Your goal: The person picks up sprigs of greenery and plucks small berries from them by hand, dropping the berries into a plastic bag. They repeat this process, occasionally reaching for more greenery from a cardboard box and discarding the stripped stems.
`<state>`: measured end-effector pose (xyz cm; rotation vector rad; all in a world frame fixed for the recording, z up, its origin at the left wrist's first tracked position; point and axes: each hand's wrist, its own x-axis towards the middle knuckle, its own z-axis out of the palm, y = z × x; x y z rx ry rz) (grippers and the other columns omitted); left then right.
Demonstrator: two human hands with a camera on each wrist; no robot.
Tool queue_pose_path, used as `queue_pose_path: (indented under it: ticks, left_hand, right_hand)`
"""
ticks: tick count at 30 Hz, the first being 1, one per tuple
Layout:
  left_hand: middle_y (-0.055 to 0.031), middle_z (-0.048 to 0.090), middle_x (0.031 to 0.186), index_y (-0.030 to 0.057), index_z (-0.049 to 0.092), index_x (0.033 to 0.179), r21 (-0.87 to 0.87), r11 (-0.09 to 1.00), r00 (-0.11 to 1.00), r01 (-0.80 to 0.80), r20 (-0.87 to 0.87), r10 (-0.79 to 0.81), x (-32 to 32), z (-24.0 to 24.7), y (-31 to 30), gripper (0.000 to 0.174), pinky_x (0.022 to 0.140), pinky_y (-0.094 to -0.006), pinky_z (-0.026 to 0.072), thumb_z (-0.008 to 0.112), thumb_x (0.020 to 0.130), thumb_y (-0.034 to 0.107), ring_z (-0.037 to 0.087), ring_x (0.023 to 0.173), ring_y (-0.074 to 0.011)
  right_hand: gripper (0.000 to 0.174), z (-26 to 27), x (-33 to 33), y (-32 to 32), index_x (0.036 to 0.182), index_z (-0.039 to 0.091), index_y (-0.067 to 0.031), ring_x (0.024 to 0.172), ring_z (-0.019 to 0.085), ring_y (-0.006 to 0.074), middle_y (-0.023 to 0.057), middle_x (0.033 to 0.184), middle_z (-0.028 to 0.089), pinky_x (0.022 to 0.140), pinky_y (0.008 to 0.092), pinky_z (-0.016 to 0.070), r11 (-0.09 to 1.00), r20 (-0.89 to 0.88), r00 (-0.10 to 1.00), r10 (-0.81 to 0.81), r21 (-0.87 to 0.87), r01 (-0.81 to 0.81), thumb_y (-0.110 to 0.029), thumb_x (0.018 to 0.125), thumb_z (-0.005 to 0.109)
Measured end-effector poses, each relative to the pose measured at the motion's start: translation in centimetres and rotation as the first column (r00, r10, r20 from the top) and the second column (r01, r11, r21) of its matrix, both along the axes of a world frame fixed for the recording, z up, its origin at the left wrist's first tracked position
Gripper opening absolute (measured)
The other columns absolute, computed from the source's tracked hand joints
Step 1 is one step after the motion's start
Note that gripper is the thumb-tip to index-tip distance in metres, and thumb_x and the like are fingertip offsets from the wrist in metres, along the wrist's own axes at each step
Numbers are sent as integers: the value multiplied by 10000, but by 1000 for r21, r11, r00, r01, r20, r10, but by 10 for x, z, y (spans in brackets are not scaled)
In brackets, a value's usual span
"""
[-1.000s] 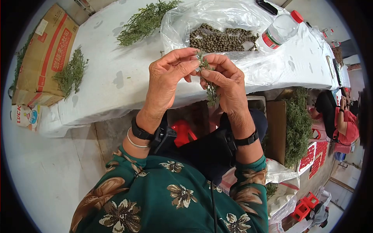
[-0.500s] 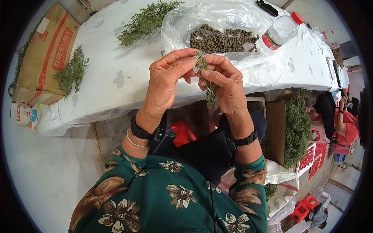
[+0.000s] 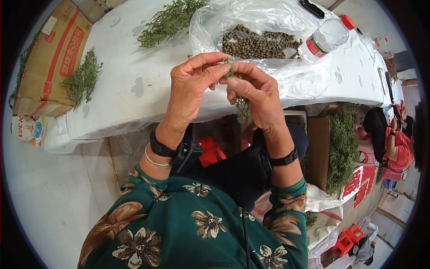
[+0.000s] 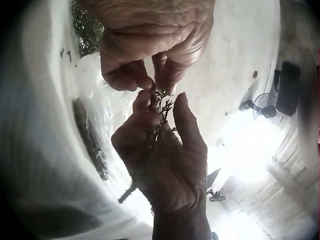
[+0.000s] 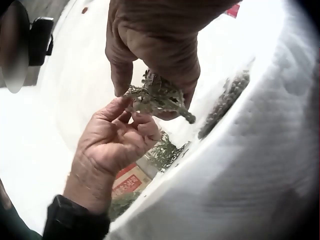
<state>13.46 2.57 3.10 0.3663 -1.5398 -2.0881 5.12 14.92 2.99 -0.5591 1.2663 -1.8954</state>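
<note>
Both hands meet over the table's front edge around a small green evergreen sprig (image 3: pixel 242 107). The right hand (image 3: pixel 265 96) holds it between thumb and curled fingers, and its leafy lower end hangs below the palm. At the sprig's top, the left hand (image 3: pixel 190 85) pinches with thumb and forefinger, fingertips close to the right thumb. In the left wrist view, thin forked twigs (image 4: pixel 165 110) stand up between the right thumb and fingers, just under the left fingertips. The right wrist view shows the sprig's cut stem (image 5: pixel 187 116) sticking out beside the right hand.
Behind the hands lies a clear plastic bag (image 3: pixel 206 33) with many small brown balls (image 3: pixel 255 42). A bottle with a red cap (image 3: pixel 329 38) stands beside it. Larger green branches (image 3: pixel 170 22) lie at the back; a cardboard box (image 3: pixel 53 58) is left, another with greenery (image 3: pixel 342 148) right.
The top of the sprig has bent down and bunched between the fingertips, and the left thumb has shifted slightly toward the right hand. The right hand keeps its hold.
</note>
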Motion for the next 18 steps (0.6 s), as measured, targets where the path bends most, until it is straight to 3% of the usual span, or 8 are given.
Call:
queue_pose_path:
  ticks: [2, 3, 7, 10, 16, 18]
  left_hand:
    - [-15, 637, 807, 19, 649, 971, -49, 999, 1000, -12, 25, 13, 0, -1, 2, 206, 546, -189, 380, 663, 786, 108, 518, 667, -50]
    - [-15, 637, 805, 18, 649, 969, -75, 997, 999, -16, 36, 19, 1, -2, 3, 207, 545, -187, 378, 666, 783, 108, 518, 668, -49]
    - [-45, 628, 852, -21, 629, 987, -24, 1000, 998, -19, 51, 20, 1, 2, 5, 212, 558, -213, 386, 639, 791, 61, 485, 622, -75]
    - [-50, 630, 860, -21, 629, 986, 4, 1000, 1000, -24, 16, 24, 2, -2, 0, 208, 556, -211, 385, 634, 794, 60, 478, 613, -72]
    - [-66, 636, 886, -22, 622, 995, 22, 1000, 1000, 12, 5, -12, 4, -1, -3, 210, 618, -222, 416, 621, 804, 66, 518, 665, -87]
    - [-77, 640, 903, -22, 618, 1002, 33, 999, 999, 42, 10, -43, 4, 2, 1, 212, 687, -241, 431, 612, 811, 70, 550, 734, -107]
  right_hand:
    - [215, -7, 5, -1, 1020, 581, 22, 636, 543, 128, 84, 815, 623, 579, 246, 445, 996, -325, 944, -60, 39, 76, -93, 839, 567]
    - [215, -7, 5, -1, 1020, 581, 22, 636, 543, 128, 84, 815, 623, 579, 246, 445, 996, -323, 945, -60, 41, 77, -93, 839, 567]
    - [219, -7, 0, 2, 997, 595, 35, 639, 558, 115, 89, 815, 638, 576, 229, 446, 994, -231, 970, -75, 66, 92, -120, 843, 578]
    - [239, 1, -4, 4, 1019, 591, 44, 642, 544, 134, 111, 863, 637, 620, 234, 444, 999, 54, 998, 30, -20, -29, -131, 870, 529]
    - [250, 2, -5, 6, 1031, 582, 47, 640, 547, 141, 118, 869, 634, 617, 236, 440, 994, 139, 988, 70, -88, -58, -138, 877, 515]
    - [253, 3, -5, 7, 1041, 578, 44, 642, 551, 146, 122, 871, 632, 613, 240, 438, 991, 136, 986, 91, -113, -76, -136, 878, 508]
